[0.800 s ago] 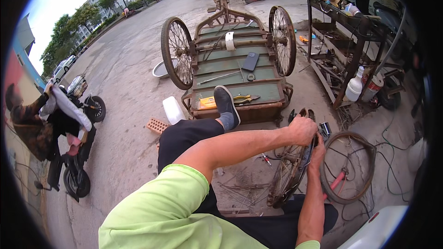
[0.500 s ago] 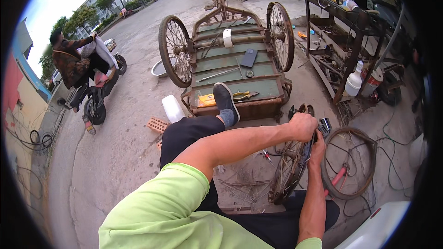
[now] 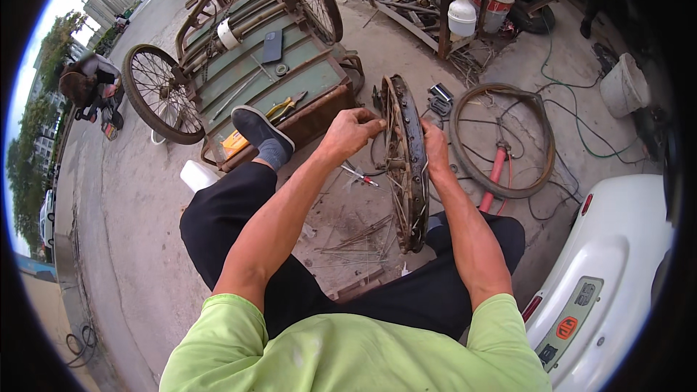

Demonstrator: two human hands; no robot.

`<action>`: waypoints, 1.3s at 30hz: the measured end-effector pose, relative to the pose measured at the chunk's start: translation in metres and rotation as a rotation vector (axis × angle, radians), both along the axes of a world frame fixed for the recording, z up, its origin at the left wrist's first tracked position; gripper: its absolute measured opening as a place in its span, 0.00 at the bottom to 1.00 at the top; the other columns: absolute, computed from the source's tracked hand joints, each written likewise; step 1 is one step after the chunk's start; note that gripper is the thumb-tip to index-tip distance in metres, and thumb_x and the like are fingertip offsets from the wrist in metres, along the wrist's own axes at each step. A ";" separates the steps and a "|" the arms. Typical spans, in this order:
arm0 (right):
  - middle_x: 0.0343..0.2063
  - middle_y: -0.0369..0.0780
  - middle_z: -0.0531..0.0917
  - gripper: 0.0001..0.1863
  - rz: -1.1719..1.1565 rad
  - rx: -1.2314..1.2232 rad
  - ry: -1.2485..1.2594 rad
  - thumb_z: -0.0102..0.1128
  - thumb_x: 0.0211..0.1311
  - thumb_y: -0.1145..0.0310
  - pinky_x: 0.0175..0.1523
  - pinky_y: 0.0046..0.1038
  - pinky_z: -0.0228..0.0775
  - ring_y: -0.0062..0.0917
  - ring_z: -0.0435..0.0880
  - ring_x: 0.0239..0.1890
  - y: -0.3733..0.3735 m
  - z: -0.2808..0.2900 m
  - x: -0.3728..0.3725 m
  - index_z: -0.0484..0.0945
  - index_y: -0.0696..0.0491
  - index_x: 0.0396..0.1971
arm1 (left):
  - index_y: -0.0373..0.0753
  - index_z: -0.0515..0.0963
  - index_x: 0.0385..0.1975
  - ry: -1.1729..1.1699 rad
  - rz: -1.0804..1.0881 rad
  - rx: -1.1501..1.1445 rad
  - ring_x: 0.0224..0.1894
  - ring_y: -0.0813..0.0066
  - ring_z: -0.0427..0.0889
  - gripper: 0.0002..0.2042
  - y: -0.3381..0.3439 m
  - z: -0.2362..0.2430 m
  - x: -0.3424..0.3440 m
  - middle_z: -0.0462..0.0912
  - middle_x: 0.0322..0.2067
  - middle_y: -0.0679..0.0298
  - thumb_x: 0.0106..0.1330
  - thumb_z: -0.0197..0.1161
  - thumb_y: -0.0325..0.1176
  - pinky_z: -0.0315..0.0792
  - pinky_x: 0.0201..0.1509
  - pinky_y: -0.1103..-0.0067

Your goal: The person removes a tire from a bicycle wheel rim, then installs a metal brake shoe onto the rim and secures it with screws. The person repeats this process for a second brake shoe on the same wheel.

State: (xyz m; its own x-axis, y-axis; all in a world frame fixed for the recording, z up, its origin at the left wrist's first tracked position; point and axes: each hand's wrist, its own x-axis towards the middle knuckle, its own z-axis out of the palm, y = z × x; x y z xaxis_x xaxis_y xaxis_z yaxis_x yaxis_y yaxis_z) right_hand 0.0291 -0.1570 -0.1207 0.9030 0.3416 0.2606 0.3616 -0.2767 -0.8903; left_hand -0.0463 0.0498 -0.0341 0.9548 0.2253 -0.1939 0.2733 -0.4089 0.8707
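Note:
A rusty spoked wheel (image 3: 415, 174) without a tyre stands on edge between my knees, its spokes bunched around the hub. My right hand (image 3: 435, 149) grips the rim from the right side, near the top. On the wheel's left, my left hand (image 3: 356, 134) has its fingertips pinched together beside the upper spokes; whatever they pinch is too small to make out. Loose spokes (image 3: 356, 236) lie scattered on the ground below. A red-and-white screwdriver-like tool (image 3: 361, 176) rests on the ground left of the wheel.
An upturned green cart (image 3: 247, 65) carries a phone (image 3: 272, 46) and yellow-handled pliers (image 3: 285, 105). A loose tyre (image 3: 541, 167) and a red pump (image 3: 496, 174) lie at right, near a white car (image 3: 610, 247). A rider on a scooter (image 3: 94, 94) is at far left.
My view has swung right. My left hand has left the top of the rim and come to the spokes on the wheel's left. My right hand stays on the rim. The scooter has moved farther off.

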 end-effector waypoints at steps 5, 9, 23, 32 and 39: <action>0.28 0.41 0.89 0.19 -0.003 -0.059 0.091 0.77 0.64 0.56 0.41 0.33 0.77 0.26 0.87 0.33 -0.001 -0.007 -0.002 0.88 0.58 0.43 | 0.32 0.86 0.41 0.116 0.055 -0.196 0.27 0.81 0.74 0.14 0.011 -0.036 -0.021 0.83 0.29 0.66 0.74 0.71 0.39 0.68 0.31 0.79; 0.30 0.37 0.89 0.24 0.043 -0.082 0.169 0.78 0.65 0.52 0.43 0.29 0.77 0.21 0.85 0.34 -0.009 -0.004 -0.003 0.89 0.60 0.47 | 0.31 0.86 0.42 0.150 0.078 -0.264 0.27 0.80 0.74 0.15 0.015 -0.069 -0.026 0.83 0.29 0.65 0.74 0.71 0.41 0.68 0.32 0.79; 0.37 0.36 0.87 0.20 0.121 -0.036 0.392 0.74 0.71 0.57 0.44 0.28 0.75 0.21 0.85 0.37 -0.011 -0.031 0.002 0.86 0.57 0.50 | 0.33 0.87 0.44 0.284 0.076 -0.350 0.28 0.81 0.74 0.14 0.014 -0.173 -0.028 0.84 0.29 0.66 0.73 0.72 0.39 0.69 0.32 0.77; 0.40 0.36 0.89 0.19 0.065 0.096 0.707 0.74 0.71 0.59 0.47 0.25 0.80 0.22 0.87 0.38 -0.015 -0.041 0.007 0.86 0.57 0.52 | 0.33 0.83 0.59 0.049 -0.007 -0.228 0.52 0.63 0.86 0.20 -0.010 -0.185 -0.024 0.90 0.48 0.52 0.72 0.69 0.37 0.77 0.59 0.68; 0.41 0.35 0.89 0.17 0.052 0.066 0.735 0.74 0.71 0.62 0.46 0.25 0.82 0.21 0.88 0.40 -0.009 -0.036 0.002 0.86 0.57 0.53 | 0.32 0.86 0.53 0.075 0.080 -0.212 0.52 0.58 0.89 0.17 -0.014 -0.186 0.000 0.90 0.48 0.49 0.71 0.69 0.37 0.79 0.59 0.67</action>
